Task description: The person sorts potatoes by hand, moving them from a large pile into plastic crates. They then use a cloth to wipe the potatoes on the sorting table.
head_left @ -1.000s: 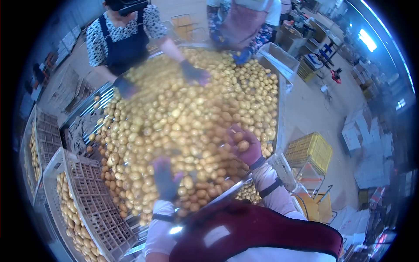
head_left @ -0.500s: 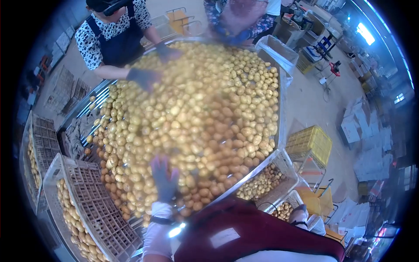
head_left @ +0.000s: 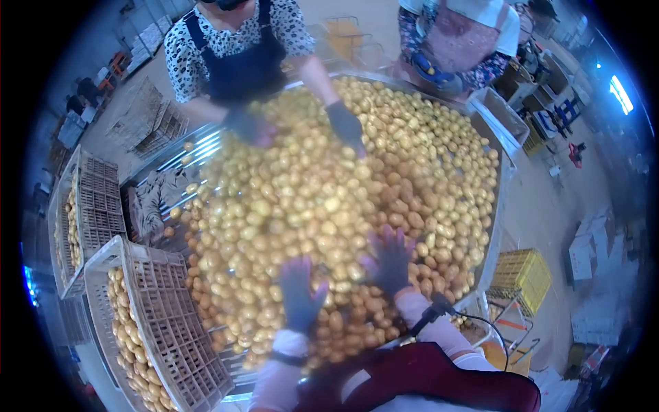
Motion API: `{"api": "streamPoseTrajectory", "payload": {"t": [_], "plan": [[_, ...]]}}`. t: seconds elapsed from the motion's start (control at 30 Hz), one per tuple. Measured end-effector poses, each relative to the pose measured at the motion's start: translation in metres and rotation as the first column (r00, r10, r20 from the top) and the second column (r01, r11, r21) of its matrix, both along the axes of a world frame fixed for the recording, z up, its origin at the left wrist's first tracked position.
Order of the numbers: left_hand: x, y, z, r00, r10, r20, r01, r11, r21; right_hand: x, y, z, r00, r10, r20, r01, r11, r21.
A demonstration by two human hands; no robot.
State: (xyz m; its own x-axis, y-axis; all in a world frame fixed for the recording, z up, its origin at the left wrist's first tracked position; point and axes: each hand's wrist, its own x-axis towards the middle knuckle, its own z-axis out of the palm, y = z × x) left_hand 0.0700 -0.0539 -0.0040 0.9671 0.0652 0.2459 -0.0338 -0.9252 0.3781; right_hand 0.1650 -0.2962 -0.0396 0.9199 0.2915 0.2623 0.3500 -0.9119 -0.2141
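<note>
A broad heap of yellow-brown potatoes (head_left: 274,206) covers the metal sorting table (head_left: 504,189). My left hand (head_left: 302,295), in a dark grey glove with pinkish fingertips, lies on the near potatoes with its fingers stretched out. To its right, my gloved right hand (head_left: 391,264) rests on the heap too, fingers spread. Neither hand grips a potato that I can see. Across the table, a co-worker's gloved hands (head_left: 345,126) reach into the far side of the heap; one of them is blurred.
Plastic crates (head_left: 175,309) filled with potatoes stand at the left edge. A yellow crate (head_left: 522,275) sits on a stand at the right. A second person (head_left: 460,41) is at the far right corner beside a lined bin (head_left: 498,120). Cardboard boxes (head_left: 594,240) lie on the floor.
My right hand has come from beside the crates at lower right onto the potatoes. My left hand stays on the heap, fingers still outstretched. The co-worker's hands have moved, and the view has shifted.
</note>
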Motion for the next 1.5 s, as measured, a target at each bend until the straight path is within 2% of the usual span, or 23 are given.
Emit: {"api": "streamPoseTrajectory", "payload": {"t": [0.1, 0.13, 0.2, 0.3, 0.4, 0.43, 0.47, 0.5, 0.57, 0.63, 0.73, 0.83, 0.9, 0.93, 1.03, 1.13, 1.23, 1.27, 1.3, 1.33, 1.37, 1.4, 1.5], "plan": [[0.003, -0.004, 0.011, 0.991, 0.060, -0.116, -0.066, 0.996, -0.052, 0.083, -0.004, 0.039, 0.980, -0.086, -0.181, 0.089, 0.996, 0.013], [0.005, -0.004, 0.021, 0.990, 0.044, -0.131, -0.060, 0.991, -0.120, 0.107, -0.011, 0.028, 0.995, -0.052, -0.083, 0.049, 0.998, -0.041], [0.009, -0.005, 0.026, 0.986, 0.064, -0.156, -0.084, 0.989, -0.122, 0.145, -0.034, -0.005, 0.994, 0.026, 0.102, -0.009, 0.986, -0.167], [0.009, -0.002, 0.025, 0.978, 0.029, -0.206, -0.061, 0.986, -0.154, 0.199, -0.042, -0.010, 0.962, -0.175, 0.212, 0.204, 0.971, -0.127], [0.014, 0.000, 0.026, 0.979, 0.025, -0.202, -0.051, 0.991, -0.122, 0.221, -0.015, 0.015, 0.850, -0.414, 0.324, 0.419, 0.906, 0.060], [0.014, -0.001, 0.027, 0.980, 0.031, -0.197, -0.052, 0.994, -0.100, 0.215, -0.001, 0.029, 0.907, -0.291, 0.303, 0.233, 0.949, 0.212], [0.015, 0.000, 0.029, 0.979, 0.023, -0.204, -0.045, 0.993, -0.105, 0.208, 0.017, 0.044, 0.940, -0.158, 0.303, 0.041, 0.932, 0.359], [0.017, 0.001, 0.031, 0.977, 0.014, -0.212, -0.038, 0.993, -0.111, 0.201, 0.037, 0.049, 0.947, -0.024, 0.321, -0.145, 0.858, 0.493], [0.015, 0.000, 0.031, 0.977, 0.005, -0.212, -0.028, 0.994, -0.109, 0.179, 0.075, 0.031, 0.882, 0.380, 0.279, -0.470, 0.739, 0.482], [0.014, 0.001, 0.028, 0.984, 0.003, -0.180, -0.018, 0.996, -0.085, 0.154, 0.123, 0.056, 0.827, 0.497, 0.264, -0.562, 0.752, 0.346], [0.014, 0.004, 0.021, 0.976, -0.012, -0.218, -0.010, 0.995, -0.099, 0.141, 0.129, 0.049, 0.864, 0.418, 0.281, -0.493, 0.815, 0.304], [0.010, 0.006, 0.014, 0.979, -0.026, -0.202, 0.010, 0.997, -0.080, 0.132, 0.106, 0.036, 0.901, 0.425, 0.093, -0.429, 0.832, 0.351], [0.012, 0.006, 0.016, 0.979, -0.027, -0.203, 0.011, 0.997, -0.080, 0.127, 0.071, 0.025, 0.953, 0.298, -0.053, -0.269, 0.913, 0.307], [0.012, 0.005, 0.018, 0.978, -0.028, -0.205, 0.011, 0.996, -0.084, 0.125, 0.047, 0.009, 0.976, 0.217, 0.020, -0.217, 0.954, 0.208], [0.013, 0.003, 0.025, 0.979, -0.009, -0.202, -0.011, 0.996, -0.094, 0.126, 0.005, 0.033, 0.946, 0.319, 0.063, -0.325, 0.927, 0.186], [0.013, 0.002, 0.028, 0.984, 0.013, -0.178, -0.035, 0.992, -0.119, 0.142, -0.003, 0.026, 0.995, 0.072, 0.066, -0.070, 0.997, -0.038], [0.017, 0.005, 0.027, 0.968, 0.008, -0.249, -0.045, 0.989, -0.143, 0.170, 0.025, 0.038, 0.918, -0.095, 0.384, 0.006, 0.974, 0.228], [0.018, 0.003, 0.027, 0.972, 0.019, -0.234, -0.052, 0.989, -0.138, 0.173, 0.046, 0.045, 0.961, -0.068, 0.270, -0.033, 0.934, 0.355], [0.017, 0.003, 0.029, 0.973, 0.022, -0.229, -0.054, 0.990, -0.131, 0.174, 0.065, 0.048, 0.975, 0.138, 0.171, -0.196, 0.899, 0.392], [0.015, 0.003, 0.030, 0.974, 0.022, -0.225, -0.051, 0.991, -0.123, 0.177, 0.084, 0.049, 0.937, 0.340, 0.079, -0.338, 0.828, 0.447], [0.013, 0.003, 0.028, 0.976, 0.015, -0.217, -0.041, 0.993, -0.115, 0.185, 0.103, 0.043, 0.888, 0.426, -0.172, -0.329, 0.851, 0.408], [0.012, 0.004, 0.025, 0.978, 0.008, -0.207, -0.031, 0.994, -0.107, 0.181, 0.119, 0.033, 0.910, 0.415, 0.002, -0.393, 0.862, 0.321], [0.015, 0.007, 0.027, 0.981, -0.013, -0.196, -0.012, 0.992, -0.123, 0.182, 0.143, 0.045, 0.917, 0.299, -0.263, -0.273, 0.953, 0.130]]}}
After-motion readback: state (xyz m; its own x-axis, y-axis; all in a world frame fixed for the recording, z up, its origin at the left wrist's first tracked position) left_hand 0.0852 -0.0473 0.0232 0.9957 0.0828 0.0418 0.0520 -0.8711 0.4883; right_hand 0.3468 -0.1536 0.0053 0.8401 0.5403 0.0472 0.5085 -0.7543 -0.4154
